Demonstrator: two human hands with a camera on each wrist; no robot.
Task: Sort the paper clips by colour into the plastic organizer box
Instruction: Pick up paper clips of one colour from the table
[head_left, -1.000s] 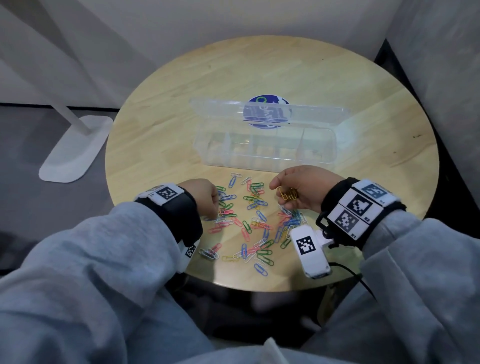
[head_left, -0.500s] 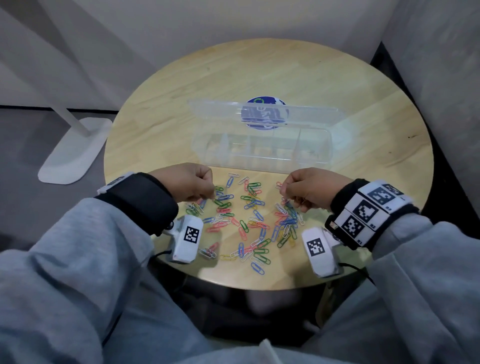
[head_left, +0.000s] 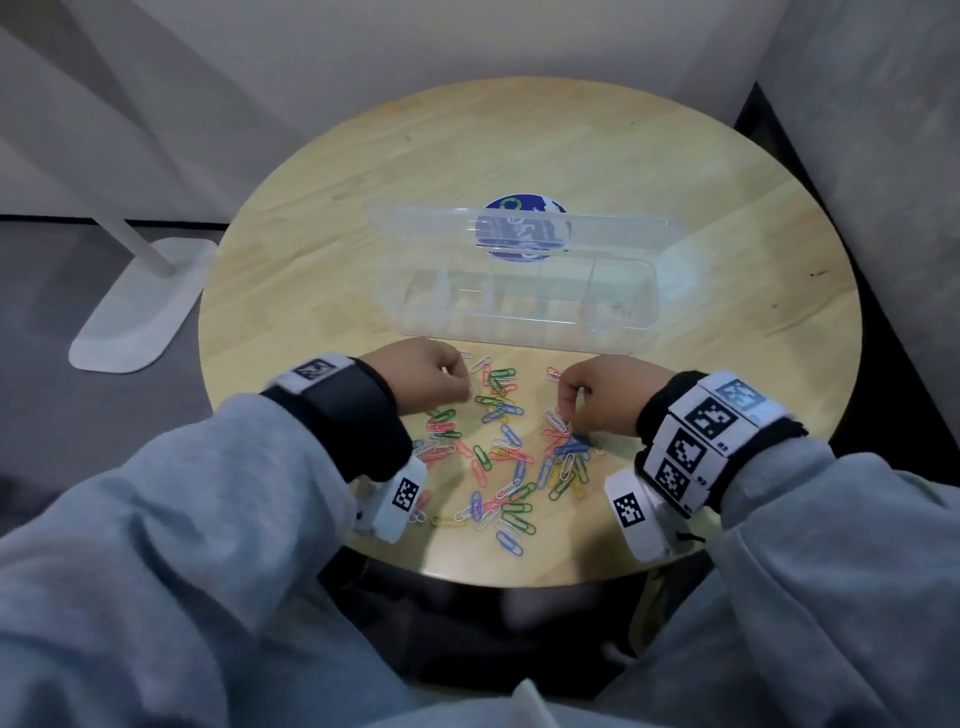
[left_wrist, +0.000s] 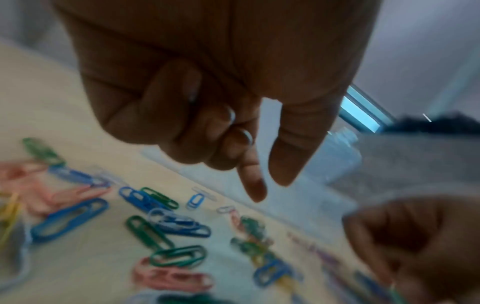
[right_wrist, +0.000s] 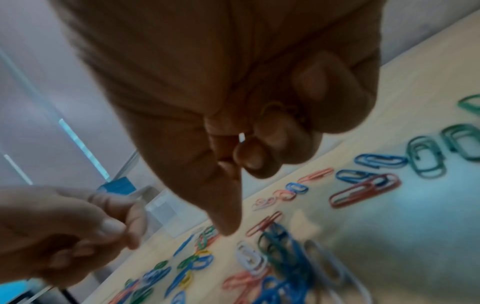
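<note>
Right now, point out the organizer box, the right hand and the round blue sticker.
organizer box (head_left: 524, 332), head view, front wall.
right hand (head_left: 613, 395), head view, back of hand.
round blue sticker (head_left: 511, 203), head view, top edge above lid.

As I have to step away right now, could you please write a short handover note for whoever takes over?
Left hand: curled, apparently round a pale clip; the blur leaves some doubt.
Right hand: grips yellow clips in the palm, thumb and forefinger reaching down at the pile.
Things: mixed pile of paper clips lies on the table, in front of the organizer box, whose lid stands open.
Done: no clips visible in any compartment.
Left: nearly everything; drop the held clips, then sort the rest by colour.
</note>
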